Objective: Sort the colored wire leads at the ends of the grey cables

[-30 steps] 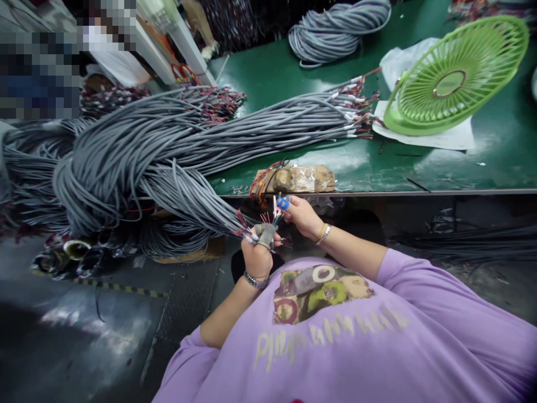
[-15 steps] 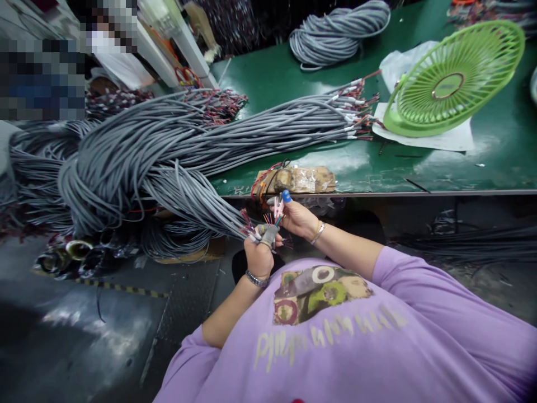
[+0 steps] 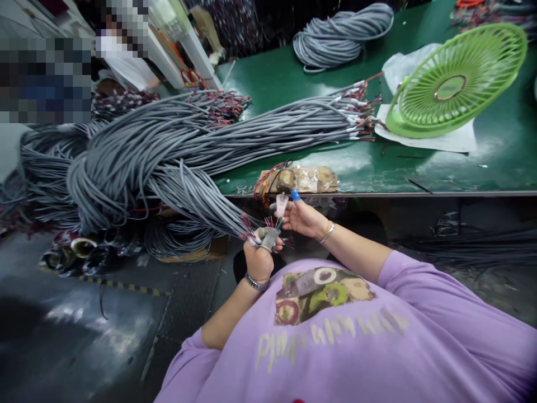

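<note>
My left hand (image 3: 260, 254), with grey wrappings on its fingers, is closed around the end of a grey multi-core cable. Thin coloured wires (image 3: 272, 223), orange and green among them, fan out above its grip. Close by on the right is my right hand (image 3: 308, 219), its thumb in a blue finger cover and raised apart from the fingers. At those fingertips is a small pale pink piece (image 3: 282, 205), blurred, its kind unclear. A bundle of grey cables (image 3: 201, 196) hangs over the table edge, its stripped ends beside my left hand.
More grey cables (image 3: 268, 131) lie across the green table (image 3: 369, 173), with a coil (image 3: 339, 36) behind. A green fan (image 3: 453, 84) stands at right. A taped wooden block (image 3: 310, 179) sits at the front edge. Another person's pale sleeve (image 3: 126, 59) shows at upper left.
My right thumb has lifted away from the fingers, and the pale pink piece has turned and shifted slightly up. My left hand keeps its grip. The whole view has shifted slightly.
</note>
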A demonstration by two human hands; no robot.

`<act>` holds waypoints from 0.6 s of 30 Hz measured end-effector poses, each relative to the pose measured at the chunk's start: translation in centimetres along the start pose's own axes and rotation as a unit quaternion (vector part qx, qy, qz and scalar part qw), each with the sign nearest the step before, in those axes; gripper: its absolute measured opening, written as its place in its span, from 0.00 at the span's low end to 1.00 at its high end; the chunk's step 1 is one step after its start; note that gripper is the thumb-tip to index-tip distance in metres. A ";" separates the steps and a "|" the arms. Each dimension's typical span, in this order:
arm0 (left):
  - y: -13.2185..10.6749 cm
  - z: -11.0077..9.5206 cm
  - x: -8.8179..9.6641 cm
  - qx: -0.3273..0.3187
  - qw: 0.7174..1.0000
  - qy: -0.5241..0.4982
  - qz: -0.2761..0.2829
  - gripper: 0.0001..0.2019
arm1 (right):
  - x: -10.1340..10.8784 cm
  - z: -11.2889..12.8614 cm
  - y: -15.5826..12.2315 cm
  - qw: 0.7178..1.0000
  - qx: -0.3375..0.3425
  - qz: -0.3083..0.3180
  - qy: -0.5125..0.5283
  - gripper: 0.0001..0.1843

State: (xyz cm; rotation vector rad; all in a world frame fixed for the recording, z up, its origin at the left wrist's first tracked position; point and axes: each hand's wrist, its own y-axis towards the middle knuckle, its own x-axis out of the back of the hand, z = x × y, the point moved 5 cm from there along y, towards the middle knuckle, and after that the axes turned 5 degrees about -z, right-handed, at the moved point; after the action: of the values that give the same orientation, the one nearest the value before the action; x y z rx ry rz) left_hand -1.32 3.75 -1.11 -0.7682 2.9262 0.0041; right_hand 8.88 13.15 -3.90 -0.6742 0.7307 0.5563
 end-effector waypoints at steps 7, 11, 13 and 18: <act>0.1 -0.4 -0.3 -0.009 1.000 -0.007 0.004 0.10 | -0.1 0.8 -0.5 0.996 0.085 -0.014 -0.038 0.17; 0.3 -0.5 -0.7 -0.003 1.000 -0.011 0.000 0.10 | -0.2 0.5 -0.5 0.995 0.088 -0.019 -0.039 0.21; 0.4 -0.4 -0.8 0.000 1.000 -0.007 -0.007 0.10 | -0.2 0.4 -0.4 0.993 0.103 -0.033 -0.050 0.23; 0.5 -0.1 -0.9 -0.003 1.000 0.011 -0.013 0.10 | 0.7 1.1 -0.3 0.952 0.238 -0.145 -0.129 0.28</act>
State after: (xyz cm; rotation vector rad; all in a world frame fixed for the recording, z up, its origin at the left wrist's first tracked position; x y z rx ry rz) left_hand -0.78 4.67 -0.92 -0.8117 2.9384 0.0026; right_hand 9.97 13.89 -3.70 -0.2417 0.4801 0.1774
